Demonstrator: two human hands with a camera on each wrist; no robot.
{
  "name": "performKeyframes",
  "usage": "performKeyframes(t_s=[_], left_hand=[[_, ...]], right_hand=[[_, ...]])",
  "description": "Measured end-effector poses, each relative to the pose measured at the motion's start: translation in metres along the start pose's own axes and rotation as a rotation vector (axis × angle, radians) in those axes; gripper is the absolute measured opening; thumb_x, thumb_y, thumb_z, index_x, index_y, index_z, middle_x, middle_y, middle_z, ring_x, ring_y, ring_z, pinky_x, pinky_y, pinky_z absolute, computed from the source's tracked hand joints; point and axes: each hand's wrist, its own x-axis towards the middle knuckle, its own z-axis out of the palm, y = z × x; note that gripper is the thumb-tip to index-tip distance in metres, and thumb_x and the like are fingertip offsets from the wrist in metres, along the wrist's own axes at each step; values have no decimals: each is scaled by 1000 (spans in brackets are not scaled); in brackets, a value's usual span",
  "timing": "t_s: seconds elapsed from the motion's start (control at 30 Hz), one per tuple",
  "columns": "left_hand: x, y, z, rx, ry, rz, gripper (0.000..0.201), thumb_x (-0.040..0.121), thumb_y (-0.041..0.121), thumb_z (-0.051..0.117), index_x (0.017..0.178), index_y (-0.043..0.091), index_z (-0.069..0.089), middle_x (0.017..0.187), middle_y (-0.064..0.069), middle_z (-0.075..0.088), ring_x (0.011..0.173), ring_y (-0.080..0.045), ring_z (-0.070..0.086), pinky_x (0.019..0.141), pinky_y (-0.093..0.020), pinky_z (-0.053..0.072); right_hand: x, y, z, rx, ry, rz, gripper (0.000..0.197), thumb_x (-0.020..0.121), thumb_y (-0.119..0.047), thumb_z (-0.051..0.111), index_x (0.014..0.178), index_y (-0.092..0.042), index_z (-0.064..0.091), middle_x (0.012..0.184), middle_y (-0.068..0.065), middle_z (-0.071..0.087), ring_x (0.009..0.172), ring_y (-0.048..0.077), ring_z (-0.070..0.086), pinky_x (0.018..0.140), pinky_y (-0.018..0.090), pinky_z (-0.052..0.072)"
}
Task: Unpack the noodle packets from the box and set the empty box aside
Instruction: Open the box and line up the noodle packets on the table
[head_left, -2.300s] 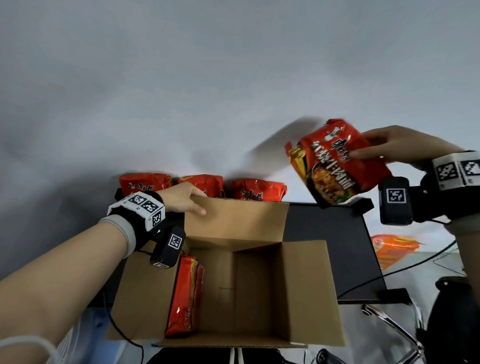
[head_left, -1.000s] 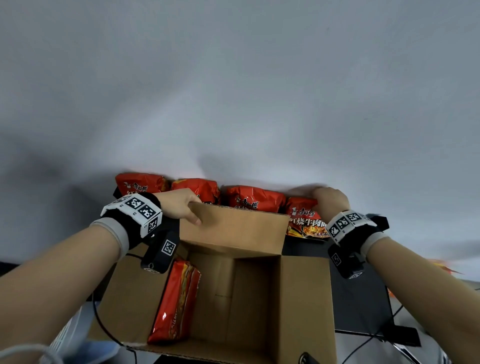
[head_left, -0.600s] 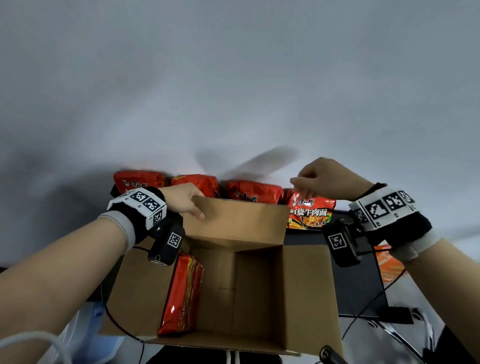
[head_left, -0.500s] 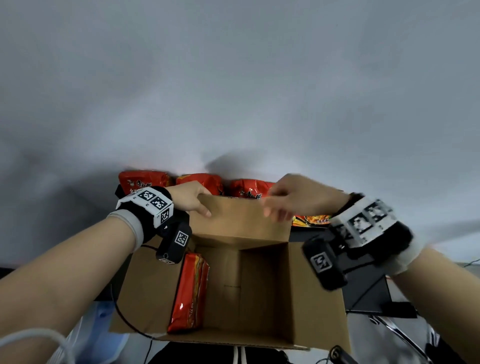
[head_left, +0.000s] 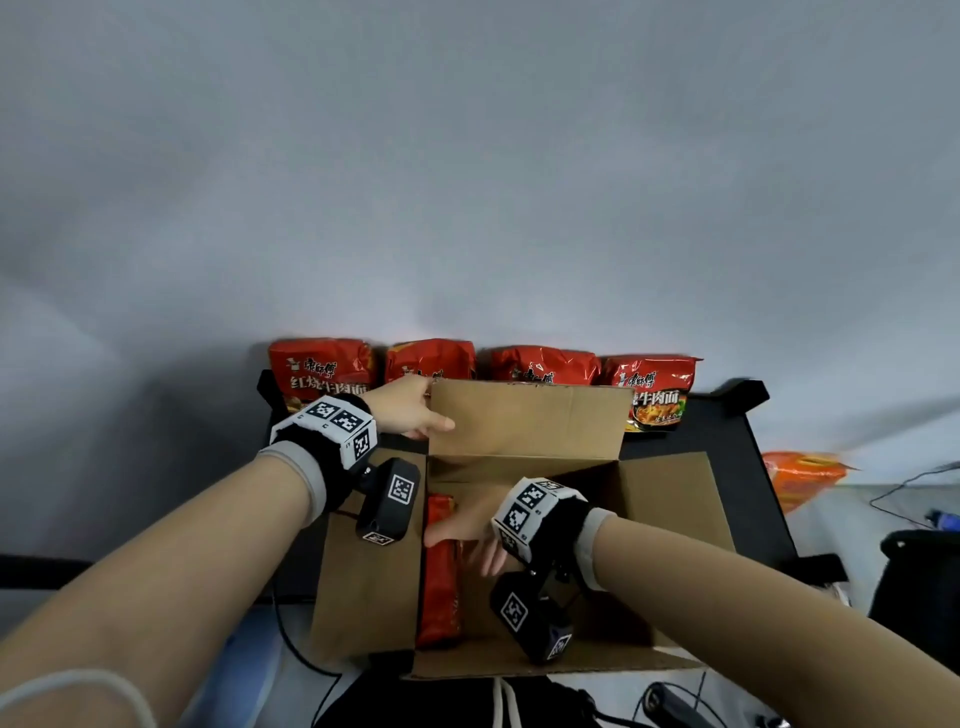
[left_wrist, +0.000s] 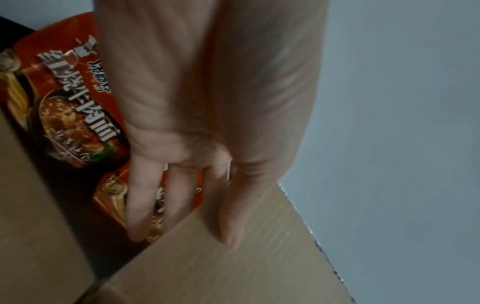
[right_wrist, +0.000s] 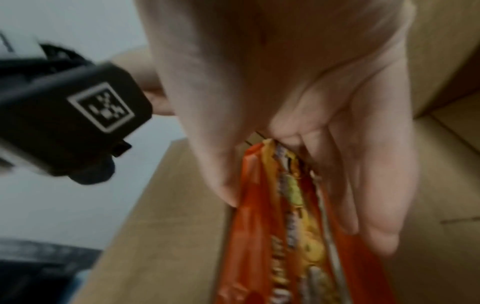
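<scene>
Cardboard box sits open on the black bench in front of me, flaps spread. My left hand pinches the far flap at its left edge: in the left wrist view my thumb lies on the flap's inner face and my fingers go down behind it. My right hand is down inside the box at the last noodle packet, which stands on edge against the left wall. In the right wrist view my thumb sits on one side of that packet's top edge and my fingers on the other, loosely straight, closing round it; whether they grip it yet I cannot tell. Four red packets stand in a row against the wall just behind the box. Orange pack lies off to the right, beyond the bench.
</scene>
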Motion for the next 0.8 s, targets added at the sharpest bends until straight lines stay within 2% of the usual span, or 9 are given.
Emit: performKeyframes(t_s=[0.07, 0.13, 0.2, 0.3, 0.37, 0.5, 0.63, 0.7, 0.8], left_hand=[[-1, -9, 1, 26, -39, -12, 37, 89, 4, 57, 124, -6, 50, 111, -23, 67, 89, -24, 68, 86, -32, 55], [-2, -18, 0, 33, -45, 9, 30, 91, 1, 53, 119, -8, 55, 111, -22, 67, 73, -6, 66, 68, -12, 54], [-2, -22, 0, 37, -43, 41, 30, 92, 1, 51, 121, -6, 55, 120, -22, 63, 71, 0, 64, 59, -5, 51], [2, -21, 0, 79, -56, 66, 30, 93, 4, 50, 123, -1, 55, 120, -19, 63, 66, 5, 64, 52, -3, 46], [2, -16, -2, 144, -88, 41, 28, 94, 9, 51, 121, 3, 57, 121, -17, 64, 78, -6, 65, 58, -7, 49], [-6, 6, -17, 416, -128, -31, 32, 92, 21, 56, 118, 3, 57, 122, -14, 65, 102, -25, 66, 82, -34, 52], [-35, 62, -32, 769, 229, 78, 40, 86, 30, 61, 122, 15, 53, 117, -4, 65, 102, -20, 60, 83, -30, 46], [-53, 97, -26, 622, 326, 259, 30, 86, 32, 61, 114, 21, 54, 115, 1, 64, 102, -15, 61, 88, -30, 47], [-67, 153, 21, 343, 70, 424, 52, 75, 50, 63, 121, 29, 51, 118, 11, 60, 108, -4, 59, 93, -23, 47]], right_hand=[[-4, 12, -10, 14, 71, -51, 49, 91, -26, 54, 129, 5, 49, 105, 15, 65, 122, 37, 54, 96, 40, 48], [-8, 28, -21, 15, 150, 6, 44, 91, -24, 54, 127, 1, 53, 121, 19, 62, 117, 35, 58, 86, 37, 53], [-10, 48, -26, 8, 165, 26, 46, 86, -28, 62, 124, -3, 54, 126, 19, 60, 106, 31, 62, 75, 34, 55], [-7, 69, -23, -130, 259, 38, 47, 74, -29, 76, 108, 0, 61, 113, 19, 68, 87, 26, 67, 75, 34, 57], [-7, 71, -21, -208, 337, 9, 50, 71, -31, 78, 109, -2, 64, 108, 15, 71, 94, 26, 69, 83, 36, 57], [-55, 61, -45, -331, 449, -143, 61, 72, -27, 75, 129, -21, 54, 124, 3, 62, 114, 25, 58, 92, 35, 51], [-139, 72, -100, -303, 481, -371, 43, 75, -29, 74, 116, -26, 60, 111, -5, 63, 102, 18, 62, 80, 31, 57], [-176, 84, -125, -264, 552, -490, 34, 74, -29, 75, 106, -27, 63, 103, -9, 67, 95, 13, 65, 76, 25, 56], [-219, 112, -162, -142, 622, -615, 22, 75, -21, 74, 94, -29, 68, 92, -8, 74, 86, 6, 69, 69, 13, 54]])
